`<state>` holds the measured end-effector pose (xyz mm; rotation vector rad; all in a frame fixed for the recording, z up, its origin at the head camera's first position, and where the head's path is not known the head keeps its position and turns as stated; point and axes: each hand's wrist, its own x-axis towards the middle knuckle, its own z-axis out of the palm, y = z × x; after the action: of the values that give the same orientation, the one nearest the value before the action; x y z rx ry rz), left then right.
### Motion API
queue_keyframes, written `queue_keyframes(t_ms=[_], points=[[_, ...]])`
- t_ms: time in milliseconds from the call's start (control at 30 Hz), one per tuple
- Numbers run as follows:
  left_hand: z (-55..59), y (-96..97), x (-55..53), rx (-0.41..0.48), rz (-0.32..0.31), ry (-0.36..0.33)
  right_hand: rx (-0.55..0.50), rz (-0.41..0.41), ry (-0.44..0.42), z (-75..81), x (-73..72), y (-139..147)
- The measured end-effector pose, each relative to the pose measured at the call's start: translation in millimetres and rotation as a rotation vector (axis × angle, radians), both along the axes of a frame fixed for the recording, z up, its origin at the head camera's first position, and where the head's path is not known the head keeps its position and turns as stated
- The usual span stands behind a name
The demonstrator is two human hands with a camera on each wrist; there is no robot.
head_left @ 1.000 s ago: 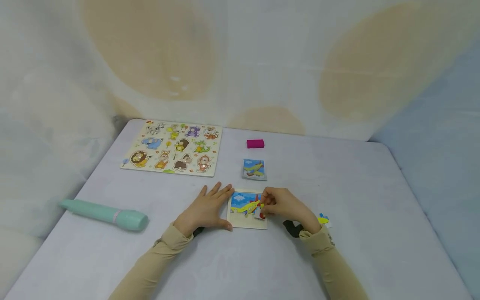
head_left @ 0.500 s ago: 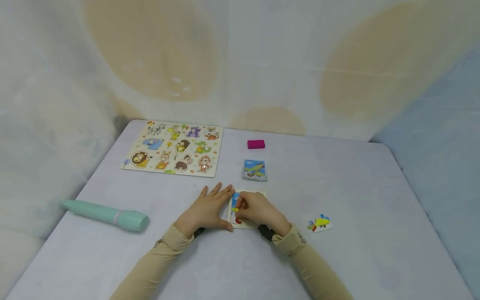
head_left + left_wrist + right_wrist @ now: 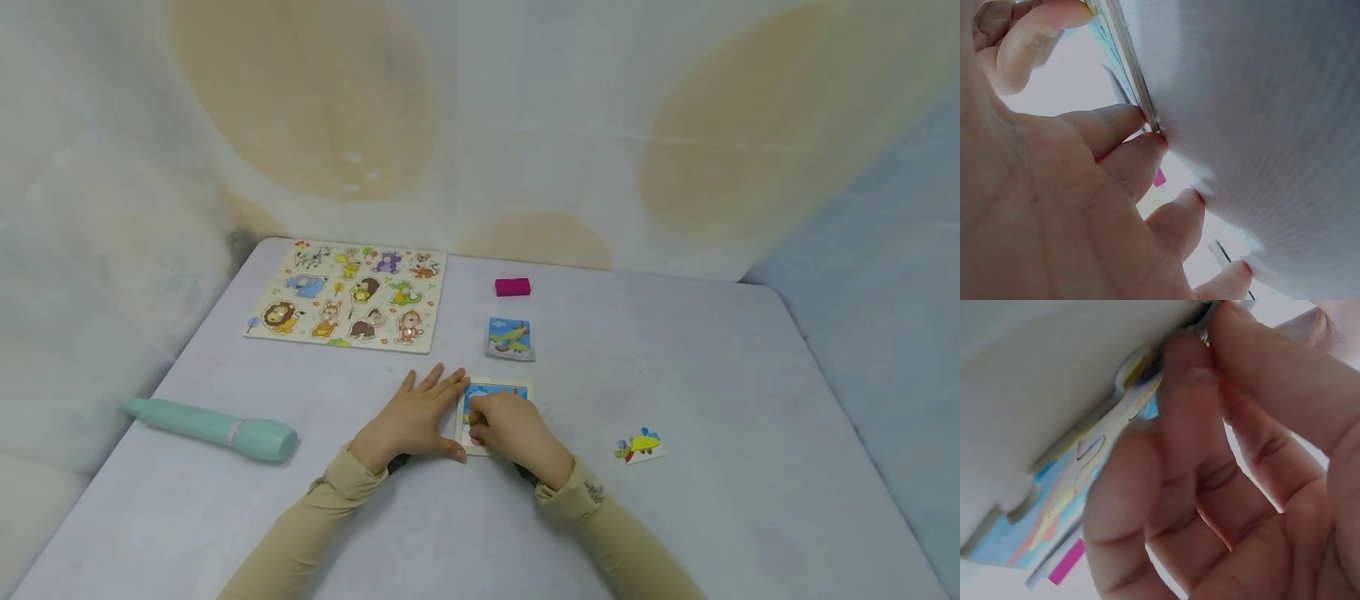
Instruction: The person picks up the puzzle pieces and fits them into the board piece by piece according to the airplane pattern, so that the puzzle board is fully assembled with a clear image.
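Observation:
In the head view my left hand point(image 3: 412, 421) lies flat with spread fingers and touches the left edge of a small wooden jigsaw tray point(image 3: 531, 388). The left wrist view shows the fingertips point(image 3: 1157, 142) against the tray's wooden side. My right hand point(image 3: 517, 429) is over the tray and covers much of its airplane picture. Its curled fingers and thumb pinch a small puzzle piece at the tray's lower left; the fingers mostly hide it. The right wrist view shows the joined puzzle pieces point(image 3: 1063, 497), with a bare part of the tray point(image 3: 1054, 381) beside them.
To the right lie loose puzzle pieces point(image 3: 641, 446). Behind the tray are an airplane picture card point(image 3: 508, 340) and a magenta block point(image 3: 512, 287). An animal peg puzzle point(image 3: 345, 296) is at the back left, with a mint-green toy microphone point(image 3: 213, 429) in front of it.
My right hand has moved left across the tray with the white and red puzzle piece, then lowered onto the tray's lower left. My left hand has stayed in place.

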<state>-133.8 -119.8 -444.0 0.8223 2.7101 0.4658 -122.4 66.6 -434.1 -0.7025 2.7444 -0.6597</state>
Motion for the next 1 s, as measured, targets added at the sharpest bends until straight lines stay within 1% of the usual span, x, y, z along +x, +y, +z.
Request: queue_keyframes(t_ms=[100, 233, 400, 600, 767, 1000], points=[[0.1, 0.5, -0.2, 0.007, -0.016, 0.009, -0.001, -0.005, 0.004, -0.7, 0.7, 2.4], [-0.2, 0.4, -0.2, -0.031, -0.041, 0.037, -0.051, 0.006, -0.039, -0.6, -0.6, 5.3], [1.2, 0.8, 0.7, -0.072, -0.043, 0.051, -0.075, 0.033, -0.048, 4.2, -1.8, 9.4], [1.5, 1.3, 1.3, -0.096, -0.02, 0.054, -0.085, 0.0, -0.093, 8.8, -0.5, 12.0], [0.3, 1.0, 1.2, -0.085, -0.023, 0.052, -0.109, -0.002, -0.076, 4.5, 0.7, 8.2], [-1.0, 0.3, 1.7, -0.06, -0.021, 0.048, -0.093, -0.082, -0.04, 0.8, 1.2, 1.9]])
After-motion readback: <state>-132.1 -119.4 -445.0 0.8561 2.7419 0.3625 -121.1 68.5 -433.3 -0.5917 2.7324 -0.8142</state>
